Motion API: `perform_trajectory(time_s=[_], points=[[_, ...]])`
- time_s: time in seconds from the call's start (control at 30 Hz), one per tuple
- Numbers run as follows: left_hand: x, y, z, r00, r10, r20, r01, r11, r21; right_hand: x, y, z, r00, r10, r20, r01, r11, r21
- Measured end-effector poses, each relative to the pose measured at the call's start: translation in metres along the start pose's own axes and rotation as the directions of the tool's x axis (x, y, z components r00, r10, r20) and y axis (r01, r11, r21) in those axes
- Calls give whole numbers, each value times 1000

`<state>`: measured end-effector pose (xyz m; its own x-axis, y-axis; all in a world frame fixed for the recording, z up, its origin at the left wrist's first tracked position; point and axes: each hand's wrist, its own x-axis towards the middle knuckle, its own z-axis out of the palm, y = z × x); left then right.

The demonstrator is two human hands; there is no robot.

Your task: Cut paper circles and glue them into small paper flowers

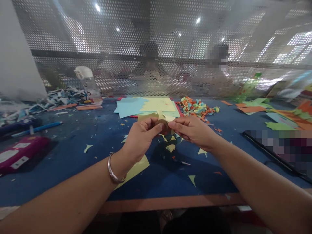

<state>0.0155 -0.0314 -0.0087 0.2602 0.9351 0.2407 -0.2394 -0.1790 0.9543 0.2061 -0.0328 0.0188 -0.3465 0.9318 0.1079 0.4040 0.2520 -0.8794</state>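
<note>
My left hand (143,135) is closed in a pinch on a small round brownish piece (163,126) above the middle of the table. My right hand (191,129) pinches at the right side of the same piece, and its fingers nearly meet those of my left hand. A pale yellow strip of paper (161,114) rises just behind the fingertips. Below the hands lie small yellow scraps (170,148). Part of a yellow sheet (137,172) shows beneath my left wrist. What exactly the right fingertips grip is too small to tell.
Blue and yellow sheets (129,105) lie behind the hands, beside a pile of coloured cut pieces (195,107). A clear bottle (90,86) and a magenta object (23,152) stand left. Coloured paper (253,107) and a dark-edged device (275,156) lie right. A perforated screen (122,42) stands behind.
</note>
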Motion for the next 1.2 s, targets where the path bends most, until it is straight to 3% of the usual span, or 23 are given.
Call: perform_trajectory(time_s=[0.87, 1.07, 1.2], points=[[-3, 3, 4, 1000, -5, -27, 7, 998, 69, -1, -1, -4, 998, -54, 16, 55, 997, -52], [-4, 6, 6, 995, -95, -31, 97, 993, 64, 0, -1, -5, 998, -56, 18, 57, 997, -54], [-4, 6, 6, 996, -85, -36, 86, 996, 22, 1, 0, -6, 998, -59, 11, 60, 997, -47]])
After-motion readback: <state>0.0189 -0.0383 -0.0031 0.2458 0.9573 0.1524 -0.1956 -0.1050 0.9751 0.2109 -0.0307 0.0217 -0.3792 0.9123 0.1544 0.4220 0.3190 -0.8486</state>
